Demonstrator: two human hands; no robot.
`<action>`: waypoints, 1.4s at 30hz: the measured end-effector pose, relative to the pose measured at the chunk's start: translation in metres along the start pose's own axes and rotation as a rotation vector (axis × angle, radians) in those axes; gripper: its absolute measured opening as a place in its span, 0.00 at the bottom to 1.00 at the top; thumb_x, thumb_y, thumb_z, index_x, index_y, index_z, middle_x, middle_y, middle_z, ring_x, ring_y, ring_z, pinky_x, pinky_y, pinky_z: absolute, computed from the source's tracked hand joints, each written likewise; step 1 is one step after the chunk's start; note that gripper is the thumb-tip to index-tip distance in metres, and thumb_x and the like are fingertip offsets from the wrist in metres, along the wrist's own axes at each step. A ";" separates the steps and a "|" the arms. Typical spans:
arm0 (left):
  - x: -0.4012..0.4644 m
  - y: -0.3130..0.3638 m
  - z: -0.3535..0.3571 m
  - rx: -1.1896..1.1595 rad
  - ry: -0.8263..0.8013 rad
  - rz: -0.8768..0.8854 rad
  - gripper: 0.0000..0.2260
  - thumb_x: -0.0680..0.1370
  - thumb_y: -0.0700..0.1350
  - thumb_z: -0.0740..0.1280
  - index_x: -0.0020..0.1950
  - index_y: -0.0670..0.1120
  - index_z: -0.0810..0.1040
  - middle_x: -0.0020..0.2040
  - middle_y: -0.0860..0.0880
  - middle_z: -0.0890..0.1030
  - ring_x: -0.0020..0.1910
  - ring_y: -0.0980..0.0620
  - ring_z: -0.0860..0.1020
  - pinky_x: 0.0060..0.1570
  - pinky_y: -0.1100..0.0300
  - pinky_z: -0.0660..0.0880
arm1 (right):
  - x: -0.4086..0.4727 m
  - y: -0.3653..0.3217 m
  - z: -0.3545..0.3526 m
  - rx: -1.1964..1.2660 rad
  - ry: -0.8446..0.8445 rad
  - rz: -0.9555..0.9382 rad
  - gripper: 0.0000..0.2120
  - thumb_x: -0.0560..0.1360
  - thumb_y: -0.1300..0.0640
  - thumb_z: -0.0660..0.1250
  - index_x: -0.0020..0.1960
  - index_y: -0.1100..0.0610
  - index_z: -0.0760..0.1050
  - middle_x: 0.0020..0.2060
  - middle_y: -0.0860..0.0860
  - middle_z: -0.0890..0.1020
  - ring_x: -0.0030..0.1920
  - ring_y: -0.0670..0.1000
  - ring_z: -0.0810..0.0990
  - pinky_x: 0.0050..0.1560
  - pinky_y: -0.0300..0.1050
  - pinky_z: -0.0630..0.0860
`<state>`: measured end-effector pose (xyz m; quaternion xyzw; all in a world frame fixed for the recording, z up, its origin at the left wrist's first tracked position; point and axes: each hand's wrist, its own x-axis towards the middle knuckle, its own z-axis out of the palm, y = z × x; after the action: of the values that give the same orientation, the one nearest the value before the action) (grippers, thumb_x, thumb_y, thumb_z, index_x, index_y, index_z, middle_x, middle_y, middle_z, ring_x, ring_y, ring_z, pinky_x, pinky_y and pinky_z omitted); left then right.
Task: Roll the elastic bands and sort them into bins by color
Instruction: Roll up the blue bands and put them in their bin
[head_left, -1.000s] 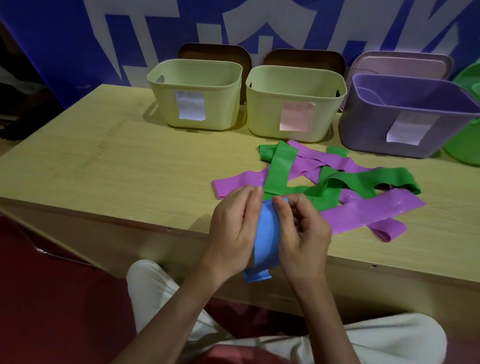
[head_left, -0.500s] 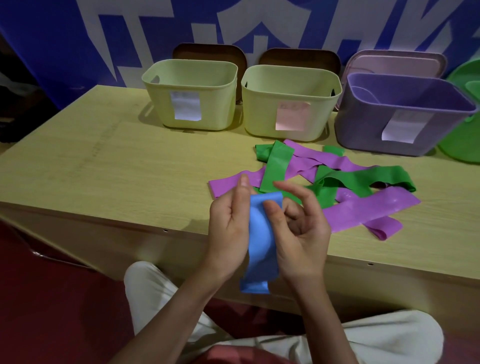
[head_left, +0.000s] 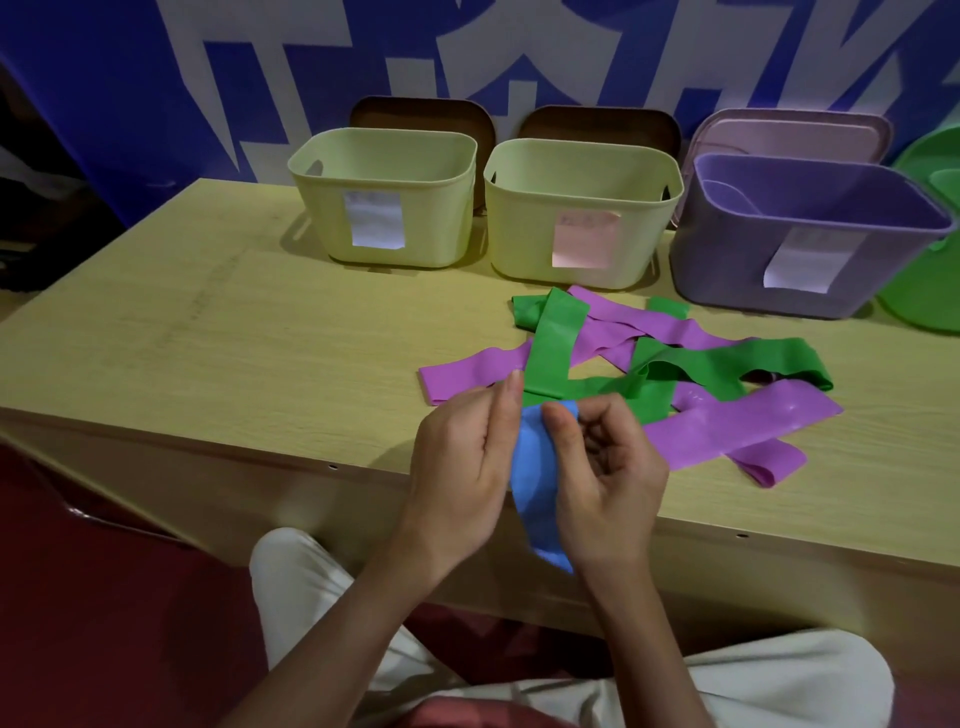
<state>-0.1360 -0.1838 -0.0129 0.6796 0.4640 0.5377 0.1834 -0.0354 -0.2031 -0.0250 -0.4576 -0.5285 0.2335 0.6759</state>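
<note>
Bins across the top of the frame: two yellow ones (head_left: 384, 197) (head_left: 582, 213), one purple (head_left: 810, 234), insides mostly hidden. Both hands, left (head_left: 462, 467) and right (head_left: 608, 478), have their grip pinched on one blue band (head_left: 535, 483); green and purple bands (head_left: 623, 374) are tangled mid-bench (head_left: 208, 338).

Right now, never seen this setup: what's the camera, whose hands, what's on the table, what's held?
No robot here. A person wears one camera on the head, looking down at their own bare hands, so there is a single view. The left hand and right hand both hold a blue band at the near table edge, fingers pinching its top end. On the table lies a tangle of green bands and purple bands. Behind it stand two pale bins and a purple bin, each with a paper label. The text on the labels is too blurred to read.
</note>
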 end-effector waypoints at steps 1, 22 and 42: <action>0.000 0.000 0.000 0.007 0.018 -0.013 0.17 0.81 0.49 0.55 0.32 0.52 0.60 0.24 0.56 0.59 0.26 0.59 0.60 0.27 0.60 0.59 | 0.000 0.001 0.000 0.005 -0.010 0.007 0.07 0.73 0.50 0.66 0.37 0.46 0.70 0.28 0.41 0.72 0.28 0.37 0.67 0.32 0.28 0.64; 0.000 -0.003 -0.001 -0.082 -0.163 -0.140 0.19 0.82 0.50 0.56 0.31 0.51 0.61 0.24 0.54 0.63 0.25 0.59 0.61 0.28 0.64 0.57 | -0.002 0.007 -0.007 -0.017 -0.064 0.066 0.07 0.75 0.58 0.66 0.40 0.51 0.72 0.32 0.46 0.76 0.30 0.38 0.71 0.32 0.27 0.66; 0.009 -0.004 -0.002 -0.445 -0.102 -0.573 0.26 0.78 0.57 0.64 0.33 0.34 0.69 0.29 0.44 0.65 0.28 0.51 0.65 0.29 0.58 0.60 | -0.003 0.007 0.005 0.100 -0.128 0.116 0.03 0.75 0.58 0.66 0.44 0.52 0.73 0.36 0.42 0.79 0.37 0.39 0.77 0.39 0.30 0.71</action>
<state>-0.1393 -0.1744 -0.0099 0.4917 0.4975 0.5176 0.4927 -0.0400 -0.2001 -0.0325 -0.4371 -0.5309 0.3271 0.6482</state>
